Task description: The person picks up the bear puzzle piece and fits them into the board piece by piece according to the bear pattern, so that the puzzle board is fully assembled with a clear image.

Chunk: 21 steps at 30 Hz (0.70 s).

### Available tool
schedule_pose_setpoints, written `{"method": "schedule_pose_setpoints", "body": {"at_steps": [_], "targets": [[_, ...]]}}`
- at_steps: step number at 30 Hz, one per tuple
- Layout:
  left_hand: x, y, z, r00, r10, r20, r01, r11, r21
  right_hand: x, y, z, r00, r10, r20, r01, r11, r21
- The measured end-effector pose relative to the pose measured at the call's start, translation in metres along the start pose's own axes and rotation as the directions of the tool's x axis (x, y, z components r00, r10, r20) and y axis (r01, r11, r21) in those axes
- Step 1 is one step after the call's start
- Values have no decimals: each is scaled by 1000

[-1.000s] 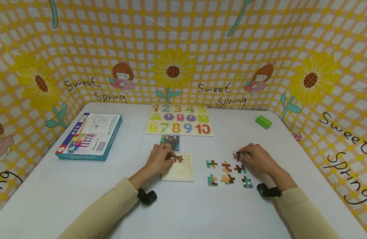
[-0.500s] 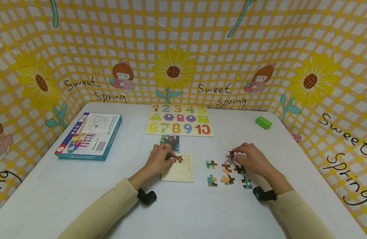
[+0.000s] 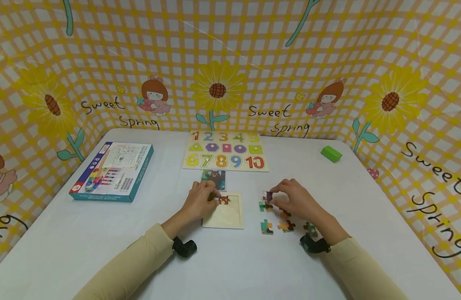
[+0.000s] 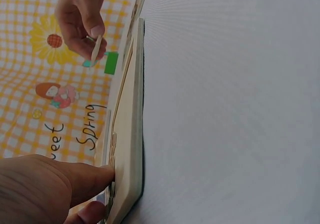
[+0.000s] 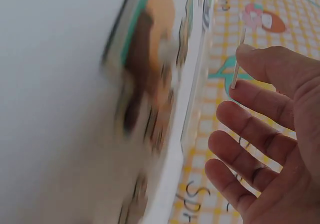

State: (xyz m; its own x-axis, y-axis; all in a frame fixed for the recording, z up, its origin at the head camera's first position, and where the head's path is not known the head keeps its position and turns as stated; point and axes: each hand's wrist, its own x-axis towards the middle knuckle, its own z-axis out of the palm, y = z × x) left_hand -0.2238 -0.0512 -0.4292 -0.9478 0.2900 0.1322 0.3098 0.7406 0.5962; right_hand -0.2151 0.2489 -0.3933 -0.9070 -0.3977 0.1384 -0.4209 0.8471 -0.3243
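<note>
In the head view my left hand (image 3: 201,200) is at the upper left corner of the square wooden puzzle tray (image 3: 223,218). Its thumb and fingertips straddle a dark green corner puzzle piece (image 3: 211,196), partly hidden by the fingers. Beside that lies a brown puzzle piece (image 3: 224,200) along the tray's top edge. My right hand (image 3: 296,201) pinches a purplish puzzle piece (image 3: 268,196) between thumb and index finger, raised above the table; the right wrist view shows this piece (image 5: 239,59) edge-on. Several loose pieces, among them a teal one (image 3: 266,226), lie below and around that hand, some partly covered.
A bear picture card (image 3: 218,177) lies behind the tray, touching or nearly so. Further back is a number-and-shape board (image 3: 226,148). A boxed toy set (image 3: 112,171) sits at left, a green block (image 3: 331,153) at back right. Checked cloth surrounds the white table (image 3: 230,266).
My right hand has moved left with the pinched puzzle piece, from the right side of the loose pieces to above their left side. The left hand stays at the tray's corner.
</note>
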Motion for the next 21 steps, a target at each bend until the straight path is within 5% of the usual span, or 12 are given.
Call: {"method": "schedule_pose_setpoints", "body": {"at_steps": [21], "targets": [[0,1,1,1000,24,-19,-24,1000,-1,31,-53,23,995,-80,64,84,994,-64]]}}
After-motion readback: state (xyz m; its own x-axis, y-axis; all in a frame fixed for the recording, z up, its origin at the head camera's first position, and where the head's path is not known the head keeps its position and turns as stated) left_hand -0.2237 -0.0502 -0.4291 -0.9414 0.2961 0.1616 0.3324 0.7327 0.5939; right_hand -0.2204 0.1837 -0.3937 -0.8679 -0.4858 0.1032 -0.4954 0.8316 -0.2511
